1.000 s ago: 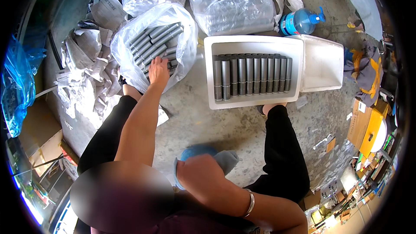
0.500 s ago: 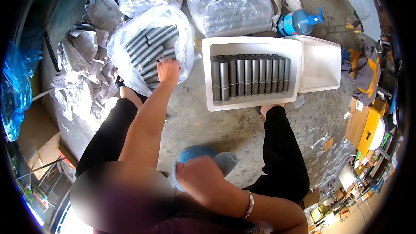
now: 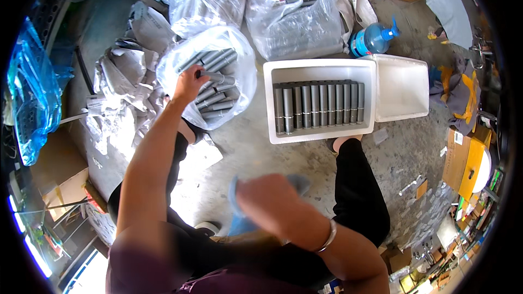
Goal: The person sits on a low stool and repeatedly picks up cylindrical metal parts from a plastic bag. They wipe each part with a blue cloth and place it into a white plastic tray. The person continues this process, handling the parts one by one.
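Note:
My left hand [image 3: 189, 83] reaches into a clear plastic bag [image 3: 248, 71] full of loose grey tubes [image 3: 222, 60]. Its fingers are closed on the dark end of one grey tube [image 3: 215, 77]. In front of my body, my right hand [image 3: 269, 201], smeared by motion, is closed on a blue-grey cloth [image 3: 298, 183] that shows on both sides of it. A white foam box [image 3: 268, 103] to the right of the bag holds grey tubes [image 3: 315, 106] standing upright in rows.
Two more plastic bags [image 3: 207, 5] [image 3: 297, 30] stand behind. A blue pump bottle [image 3: 371, 40] and a white foam lid [image 3: 402, 90] are by the box. Crumpled paper [image 3: 122, 76] lies at left; a cardboard box [image 3: 455, 155] stands at right.
My left hand has shifted to the bag's left side and now grips a tube end. My right hand has risen slightly with the cloth. The view has moved a little.

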Demonstrator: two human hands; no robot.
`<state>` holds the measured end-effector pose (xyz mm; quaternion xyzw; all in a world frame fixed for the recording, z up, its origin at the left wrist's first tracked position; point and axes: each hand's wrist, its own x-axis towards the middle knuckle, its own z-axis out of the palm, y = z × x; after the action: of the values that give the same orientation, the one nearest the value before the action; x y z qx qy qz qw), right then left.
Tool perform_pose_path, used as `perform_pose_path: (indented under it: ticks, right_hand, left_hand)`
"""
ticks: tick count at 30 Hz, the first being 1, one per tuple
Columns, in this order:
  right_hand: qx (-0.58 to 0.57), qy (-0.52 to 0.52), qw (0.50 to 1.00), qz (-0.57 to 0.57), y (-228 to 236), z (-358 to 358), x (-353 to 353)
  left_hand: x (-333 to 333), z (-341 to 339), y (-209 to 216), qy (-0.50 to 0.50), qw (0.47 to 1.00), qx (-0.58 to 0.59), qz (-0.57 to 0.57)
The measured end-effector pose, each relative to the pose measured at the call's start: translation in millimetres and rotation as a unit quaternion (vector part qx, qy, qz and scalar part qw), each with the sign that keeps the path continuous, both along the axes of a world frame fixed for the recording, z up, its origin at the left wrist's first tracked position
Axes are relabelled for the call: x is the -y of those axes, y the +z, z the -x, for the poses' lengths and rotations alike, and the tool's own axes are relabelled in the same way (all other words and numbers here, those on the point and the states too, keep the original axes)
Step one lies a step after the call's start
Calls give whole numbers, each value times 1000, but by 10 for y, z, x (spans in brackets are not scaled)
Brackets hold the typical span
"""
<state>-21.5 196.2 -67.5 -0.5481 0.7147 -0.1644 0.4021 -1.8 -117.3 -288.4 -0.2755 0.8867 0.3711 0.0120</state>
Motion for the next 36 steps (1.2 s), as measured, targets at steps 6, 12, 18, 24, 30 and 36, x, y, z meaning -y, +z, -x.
perform_pose_path:
  ticks: [6,12,18,24,30,36]
  right_hand:
    - [32,-308,944,116,263,753,54]
    - [442,-326,813,194,305,681,170]
    - [533,-527,612,252,115,704,172]
    - [562,-577,488,337,252,936,110]
    - [565,-537,542,314,229,810,-22]
    - [664,-408,488,394,356,859,-58]
  left_hand:
    - [53,217,1750,-166,975,26,-145]
    - [-950,289,2920,-285,947,5,-151]
    - [-1222,114,2814,4,965,-195,-176]
    - [-1259,54,2637,-179,886,146,-401]
    - [-1689,65,2574,-58,748,50,-660]
    - [-1814,17,2462,-129,590,68,-794]
